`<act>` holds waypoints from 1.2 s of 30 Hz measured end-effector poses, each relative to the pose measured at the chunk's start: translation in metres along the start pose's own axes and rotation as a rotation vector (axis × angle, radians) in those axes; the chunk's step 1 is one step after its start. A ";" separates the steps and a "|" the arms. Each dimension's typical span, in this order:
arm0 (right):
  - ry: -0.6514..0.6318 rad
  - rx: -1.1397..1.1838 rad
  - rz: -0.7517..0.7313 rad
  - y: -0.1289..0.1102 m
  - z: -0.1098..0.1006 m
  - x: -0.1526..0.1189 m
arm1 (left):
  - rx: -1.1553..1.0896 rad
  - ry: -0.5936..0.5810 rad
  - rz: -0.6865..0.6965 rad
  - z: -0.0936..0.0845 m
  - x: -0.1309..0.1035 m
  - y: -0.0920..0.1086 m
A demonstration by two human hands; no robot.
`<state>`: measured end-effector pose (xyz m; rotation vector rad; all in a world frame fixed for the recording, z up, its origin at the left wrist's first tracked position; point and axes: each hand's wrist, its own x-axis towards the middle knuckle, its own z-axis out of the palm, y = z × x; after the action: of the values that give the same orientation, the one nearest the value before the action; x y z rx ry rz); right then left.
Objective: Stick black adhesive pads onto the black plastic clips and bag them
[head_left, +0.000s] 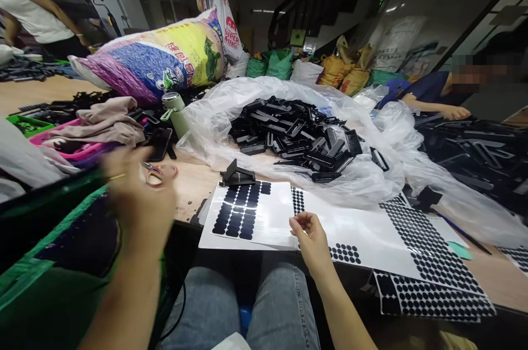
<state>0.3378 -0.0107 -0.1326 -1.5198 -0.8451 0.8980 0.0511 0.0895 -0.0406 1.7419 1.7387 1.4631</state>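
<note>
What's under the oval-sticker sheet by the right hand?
Another white sheet shows past the near edge of the oval-sticker sheet, round black stickers past its right edge. Its middle hides anything beneath.

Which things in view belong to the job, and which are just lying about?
Likely the job:
- sheet of black oval stickers, right hand at its edge
- dotted sheet beside it
- single black part
- heap of black parts

Probably just lying about:
- green flask
- phone
- crumpled cloth
</note>
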 end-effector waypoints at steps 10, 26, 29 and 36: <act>0.021 -0.162 0.058 -0.003 -0.051 -0.001 | 0.496 -0.764 0.129 0.245 0.129 0.028; 0.110 -0.736 0.034 0.022 -0.018 0.139 | 0.104 -0.754 0.304 0.214 0.080 0.038; 0.093 -0.696 0.030 0.013 -0.024 0.131 | -0.182 -0.849 0.054 0.177 0.016 0.033; -0.107 -0.457 -0.050 -0.018 -0.007 0.066 | -0.399 -1.067 -0.372 0.134 -0.071 -0.006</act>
<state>0.3734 0.0471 -0.1205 -1.8419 -1.2223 0.7873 0.1684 0.0890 -0.1371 1.4270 1.0071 0.4696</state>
